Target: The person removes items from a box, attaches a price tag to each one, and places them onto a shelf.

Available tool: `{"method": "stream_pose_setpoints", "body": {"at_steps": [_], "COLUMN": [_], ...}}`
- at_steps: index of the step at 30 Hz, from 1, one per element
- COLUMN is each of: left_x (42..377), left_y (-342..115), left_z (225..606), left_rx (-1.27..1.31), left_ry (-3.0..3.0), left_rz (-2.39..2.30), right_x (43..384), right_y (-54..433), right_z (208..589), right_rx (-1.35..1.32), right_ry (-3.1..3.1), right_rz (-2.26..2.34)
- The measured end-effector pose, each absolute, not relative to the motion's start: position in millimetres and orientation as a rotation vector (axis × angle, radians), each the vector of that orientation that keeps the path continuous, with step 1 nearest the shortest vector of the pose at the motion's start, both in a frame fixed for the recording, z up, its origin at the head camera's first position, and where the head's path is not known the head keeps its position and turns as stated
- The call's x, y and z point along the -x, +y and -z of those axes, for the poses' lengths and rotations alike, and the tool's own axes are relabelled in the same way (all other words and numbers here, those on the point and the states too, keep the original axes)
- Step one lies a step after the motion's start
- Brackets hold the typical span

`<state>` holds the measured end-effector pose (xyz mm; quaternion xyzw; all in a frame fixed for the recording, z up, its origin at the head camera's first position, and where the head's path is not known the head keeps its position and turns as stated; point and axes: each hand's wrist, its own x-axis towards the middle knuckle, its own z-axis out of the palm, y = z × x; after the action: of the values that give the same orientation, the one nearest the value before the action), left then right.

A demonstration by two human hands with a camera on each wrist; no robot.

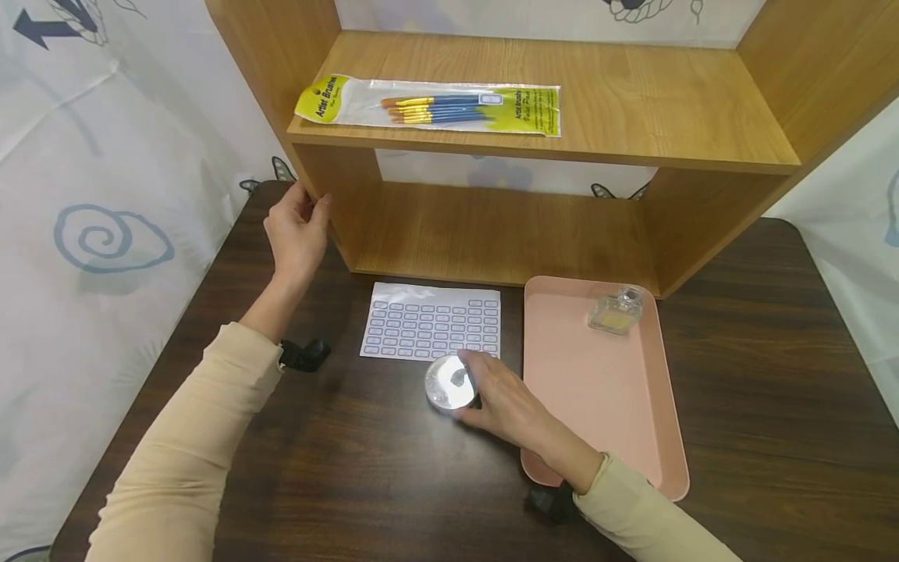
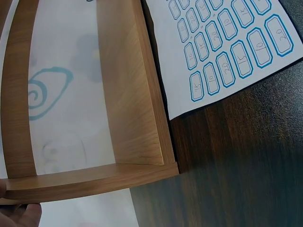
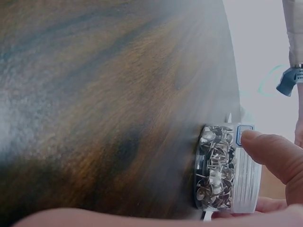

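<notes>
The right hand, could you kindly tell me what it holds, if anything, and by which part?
The right hand grips a tub of tacks by its ridged lid.

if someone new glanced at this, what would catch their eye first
Probably the big wooden shelf unit across the top of the head view, with a yellow-green brush pack on its upper board. Next, the bright round tub of metal tacks held in the right hand near the label sheet. Then the pink tray on the table's right, with a glass bottle near its far end.
</notes>
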<state>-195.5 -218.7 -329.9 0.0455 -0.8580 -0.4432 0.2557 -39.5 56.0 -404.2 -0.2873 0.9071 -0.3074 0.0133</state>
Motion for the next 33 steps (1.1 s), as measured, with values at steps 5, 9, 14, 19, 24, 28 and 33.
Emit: {"method": "stream_pose_setpoints", "body": {"at_steps": [5, 9, 14, 19, 24, 28, 33], "left_x": [196.3, 196.8, 196.7, 195.3, 195.4, 195.4, 196.0], "left_y": [-219.2, -219.5, -219.5, -220.0, -220.3, -220.3, -220.2], "left_z": [329.9, 328.6, 328.9, 329.9, 330.6, 330.5, 330.7], "left_rx": [-0.114, -0.112, -0.116, -0.111, -0.112, -0.101, -0.089], "left_ry": [-2.328, -2.333, -2.339, -2.339, -2.334, -2.329, -2.327], "left_rz": [1.179, 1.156, 1.142, 1.139, 1.135, 1.145, 1.145], "right_x": [39.6, 39.4, 37.8, 35.0, 31.7, 28.5, 25.3], "right_y": [56.1, 56.3, 56.9, 58.6, 59.9, 60.0, 61.4], "right_z": [403.9, 402.4, 401.8, 402.4, 401.0, 397.4, 387.7], "right_rx": [0.893, 0.876, 0.842, 0.831, 0.776, 0.691, 0.608], "right_ry": [2.828, 2.831, 2.815, 2.818, 2.802, 2.791, 2.779], "right_rz": [0.951, 0.944, 0.956, 0.950, 0.978, 1.012, 1.048]}}
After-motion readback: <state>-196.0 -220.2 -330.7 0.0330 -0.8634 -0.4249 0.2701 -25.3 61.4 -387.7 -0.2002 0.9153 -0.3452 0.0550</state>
